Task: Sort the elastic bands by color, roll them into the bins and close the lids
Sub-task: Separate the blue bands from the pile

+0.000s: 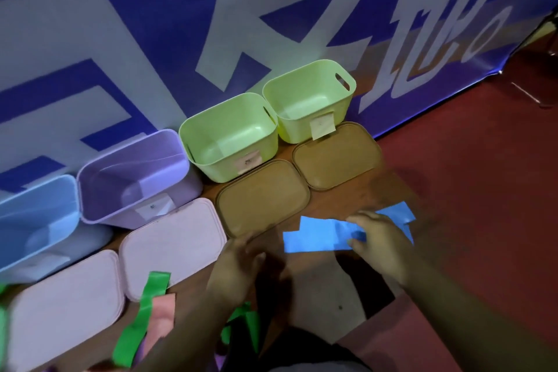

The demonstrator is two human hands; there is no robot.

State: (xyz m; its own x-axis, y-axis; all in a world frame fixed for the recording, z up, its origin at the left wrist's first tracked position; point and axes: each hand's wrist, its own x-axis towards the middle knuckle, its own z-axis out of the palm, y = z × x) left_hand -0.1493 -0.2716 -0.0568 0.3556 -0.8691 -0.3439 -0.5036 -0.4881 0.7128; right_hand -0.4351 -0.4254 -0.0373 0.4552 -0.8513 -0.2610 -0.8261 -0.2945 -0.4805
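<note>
A blue elastic band lies flat on the wooden table at centre right, and my right hand pinches its right part. My left hand hovers just left of it with fingers apart, holding nothing. A green band and a pink band lie at lower left; more green band shows under my left forearm. Along the back stand four open bins: blue, purple, and two green. Their lids lie in front: two pale pink, two tan.
A blue banner with large white characters hangs right behind the bins. The table's right edge drops to a red floor. Paper labels are stuck on the fronts of the bins.
</note>
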